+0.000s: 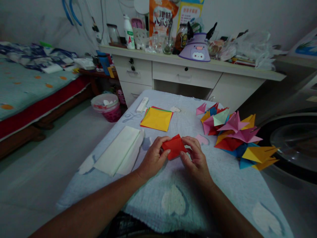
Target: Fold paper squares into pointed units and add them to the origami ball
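Observation:
A folded piece of red origami paper (175,146) is held just above the cloth-covered table (198,185). My left hand (156,152) pinches its left side between thumb and fingers. On its right side, my right hand (194,153) grips the edge the same way. Beyond my hands lies a stack of square coloured paper (157,119), yellow on top with red and green edges showing. Several folded paper cranes (235,127) in pink, yellow, blue, red and pale green are piled to the right.
A folded whitish sheet or bag (117,150) lies left of my hands. Behind the paper stack are a small white box (142,105) and a crumpled white scrap (175,109). A cluttered desk (165,67) stands beyond the table, a bin (105,105) at left, a washing machine (292,138) at right.

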{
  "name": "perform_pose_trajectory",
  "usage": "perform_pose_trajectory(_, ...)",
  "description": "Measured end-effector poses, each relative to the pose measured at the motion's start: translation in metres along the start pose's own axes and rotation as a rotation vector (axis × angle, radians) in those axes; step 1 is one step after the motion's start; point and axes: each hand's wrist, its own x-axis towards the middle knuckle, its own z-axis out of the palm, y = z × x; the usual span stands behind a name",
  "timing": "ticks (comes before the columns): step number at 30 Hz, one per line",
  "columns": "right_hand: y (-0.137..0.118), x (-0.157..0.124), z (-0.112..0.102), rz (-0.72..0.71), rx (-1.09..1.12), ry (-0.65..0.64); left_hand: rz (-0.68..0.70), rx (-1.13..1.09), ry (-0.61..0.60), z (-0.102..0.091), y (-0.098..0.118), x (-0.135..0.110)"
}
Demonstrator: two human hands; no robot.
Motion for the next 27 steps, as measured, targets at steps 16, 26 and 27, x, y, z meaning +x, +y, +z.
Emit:
perform_pose_trajectory(16,0.006,0.002,0.0,0.024,0.041,0.04,0.012,0.058,0.005,0.002,-0.007,-0.001)
perform_pose_trajectory(26,0.001,0.002,-0.001,-0.01,0.094,0.019,0.135,0.077,-0.003,-0.005,0.005,0.005)
perform_pose_trajectory(27,0.0,0.002,-0.001,-0.009,0.104,0.013,0.141,0.073,-0.009,-0.005,0.006,0.005)
